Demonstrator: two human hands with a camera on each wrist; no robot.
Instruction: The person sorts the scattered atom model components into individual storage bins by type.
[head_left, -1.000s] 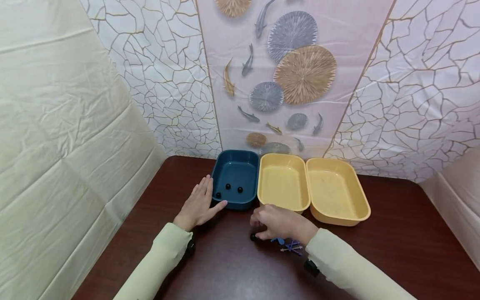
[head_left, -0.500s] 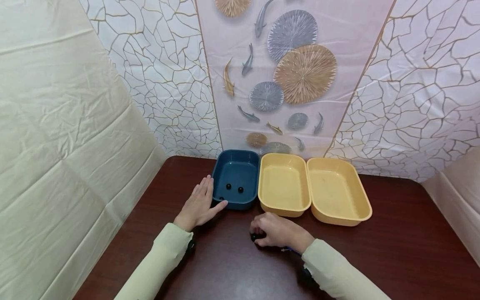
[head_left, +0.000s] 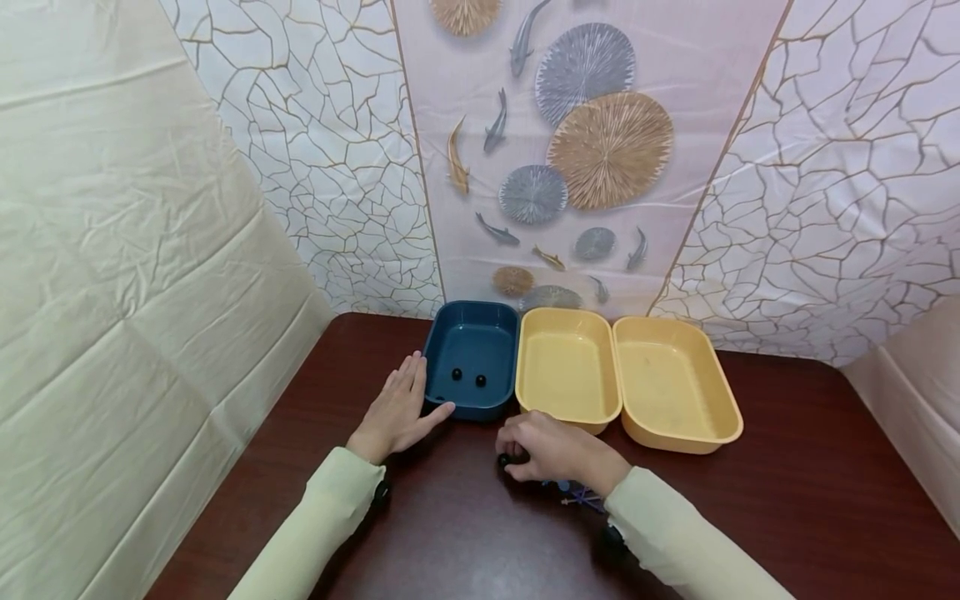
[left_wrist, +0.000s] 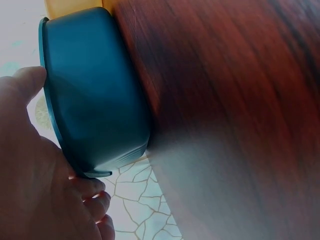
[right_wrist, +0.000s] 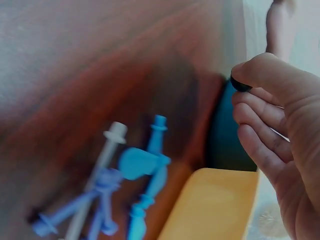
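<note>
Two black balls [head_left: 467, 377] lie inside the blue tray [head_left: 471, 327] at the back of the dark wooden bench [head_left: 465, 533], while a third black ball [head_left: 505, 459] sits pinched at the curled fingertips of the right hand [head_left: 551, 450], just above the bench in front of the trays. The left hand [head_left: 397, 408] rests flat, fingers straight, against the blue tray's near corner. Blue plastic pieces [right_wrist: 120, 185] lie beneath the right wrist, beside a yellow tray [head_left: 566, 371].
</note>
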